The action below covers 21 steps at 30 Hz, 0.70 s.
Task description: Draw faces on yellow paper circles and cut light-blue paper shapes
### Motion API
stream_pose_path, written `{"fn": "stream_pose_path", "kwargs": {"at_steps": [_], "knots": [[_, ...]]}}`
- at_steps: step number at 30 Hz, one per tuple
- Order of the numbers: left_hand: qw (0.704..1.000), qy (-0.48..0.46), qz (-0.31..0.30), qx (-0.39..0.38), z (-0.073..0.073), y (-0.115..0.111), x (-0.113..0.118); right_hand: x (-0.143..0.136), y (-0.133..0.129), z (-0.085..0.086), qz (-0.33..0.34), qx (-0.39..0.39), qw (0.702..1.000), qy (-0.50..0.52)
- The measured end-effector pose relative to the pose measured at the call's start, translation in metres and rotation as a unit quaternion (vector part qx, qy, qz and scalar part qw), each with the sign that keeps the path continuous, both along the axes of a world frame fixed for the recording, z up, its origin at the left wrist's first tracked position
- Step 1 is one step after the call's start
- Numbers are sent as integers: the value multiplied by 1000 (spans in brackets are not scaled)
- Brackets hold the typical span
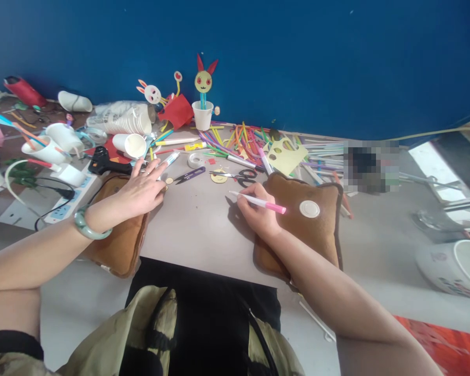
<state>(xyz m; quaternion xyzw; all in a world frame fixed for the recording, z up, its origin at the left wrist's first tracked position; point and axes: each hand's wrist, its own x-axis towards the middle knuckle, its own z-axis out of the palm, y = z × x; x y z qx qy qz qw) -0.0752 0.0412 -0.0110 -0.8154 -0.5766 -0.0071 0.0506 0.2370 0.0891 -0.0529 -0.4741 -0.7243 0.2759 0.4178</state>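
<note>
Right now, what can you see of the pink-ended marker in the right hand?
The marker is slim and straight, with a smooth, plastic-looking whitish barrel and a bright pink rear end; whether that end is a cap, I can't tell. The right hand grips it like a pen, fingers around its front part. It points left over the table, pale tip seemingly clear of the surface, pink end in front of the brown cushion.

Pink-and-white marker, slanted, tip pointing left
</note>
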Motion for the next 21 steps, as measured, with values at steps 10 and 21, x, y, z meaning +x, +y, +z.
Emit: {"fn": "stream_pose_path", "kwargs": {"at_steps": [10, 21], "knots": [[997, -27, -44, -60, 2, -3, 28, 0, 0, 0, 2, -1, 1000, -2], [998, -52, 12, -40, 4, 68, 31, -1, 0, 3, 3, -19, 1000, 7]]}}
